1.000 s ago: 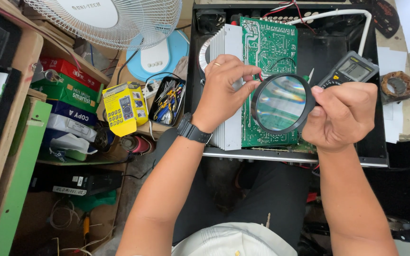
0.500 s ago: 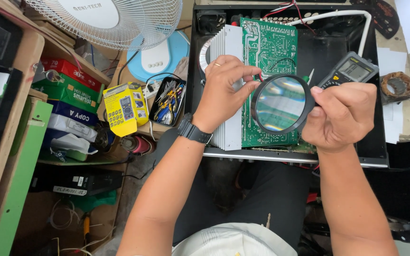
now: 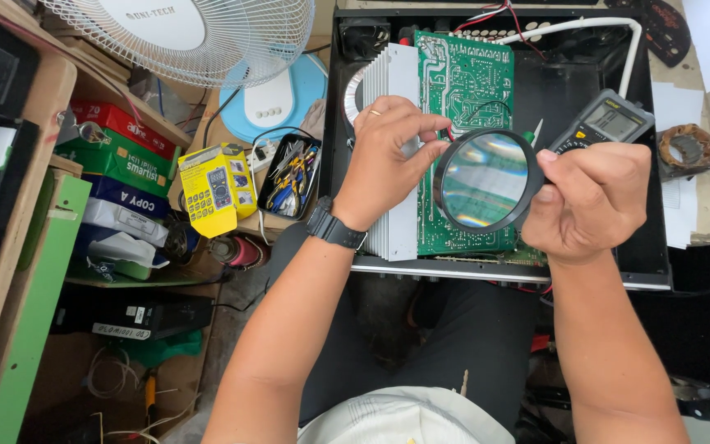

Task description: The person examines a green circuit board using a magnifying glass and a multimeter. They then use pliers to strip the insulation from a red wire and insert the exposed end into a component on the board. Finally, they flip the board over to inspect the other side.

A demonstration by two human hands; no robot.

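Right hand [image 3: 589, 201] is curled tight around the handle of a round black-rimmed magnifying glass [image 3: 486, 181], holding the lens flat over the green circuit board [image 3: 468, 90]. The glass sits over the middle-to-near part of the board, its lens catching a pale reflection. Left hand [image 3: 388, 152] comes in from the left, fingers pinched narrow against the lens rim, where a thin red tip shows at the fingertips; what exactly it grips I cannot tell. A ring shows on one finger and a black wristwatch [image 3: 334, 228] wraps the wrist.

The board lies inside an open black metal chassis [image 3: 655, 238], with a finned silver heatsink [image 3: 394, 82] touching its left edge, under the left hand. Just right of the lens, a grey digital multimeter [image 3: 606, 122] rests in the chassis, and a white cable [image 3: 585, 26] loops across the far side.

Off to the left, a yellow boxed meter [image 3: 214, 189] stands beside a black tray of small tools [image 3: 289, 174]. Farther left, stacked paper reams [image 3: 121, 164] fill a shelf, and a white fan [image 3: 199, 33] sits at the far left.
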